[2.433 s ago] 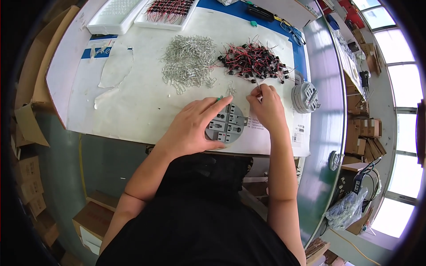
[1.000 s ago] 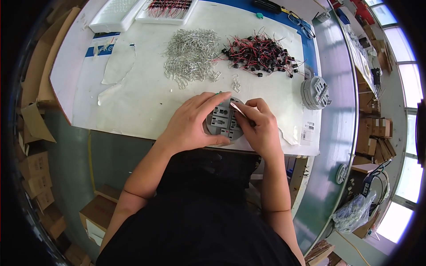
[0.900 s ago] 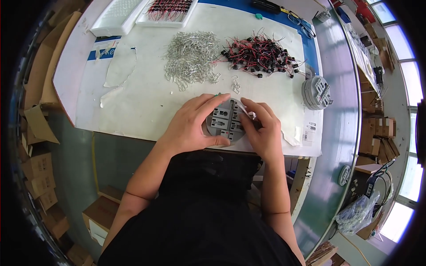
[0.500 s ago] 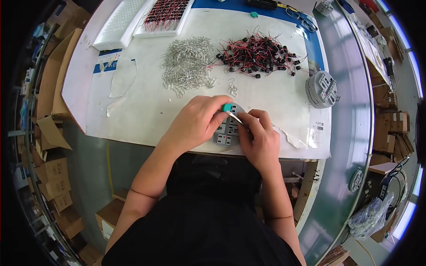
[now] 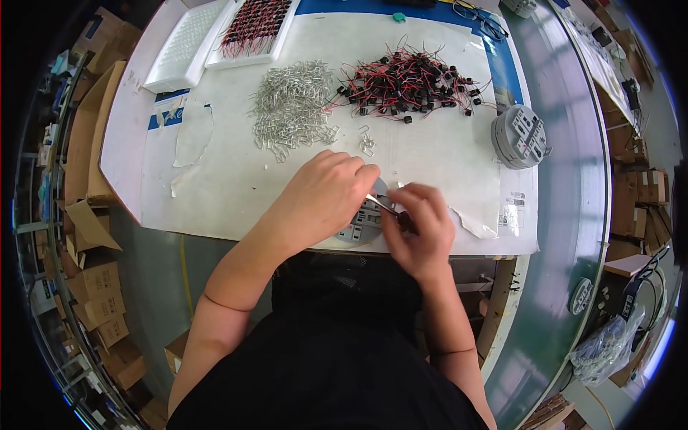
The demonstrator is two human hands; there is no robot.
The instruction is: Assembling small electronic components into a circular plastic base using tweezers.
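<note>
A round grey slotted fixture [image 5: 362,223] lies at the near edge of the white table, mostly covered by my hands. My left hand [image 5: 321,195] rests on its left part and holds it down. My right hand [image 5: 418,226] sits over its right side, fingers closed on a thin metal tool or pin [image 5: 380,205] whose tip points at the fixture. A few loose silver clips [image 5: 366,140] lie just beyond my hands.
A pile of silver metal clips [image 5: 290,107] and a heap of black parts with red wires [image 5: 408,82] lie farther back. A second grey round fixture [image 5: 519,136] sits at right. White trays [image 5: 215,36] stand at the back left. Cardboard boxes [image 5: 86,215] line the left.
My right hand came back from the loose clips to the fixture and now works on it with a thin metal piece. My left hand stays on the fixture.
</note>
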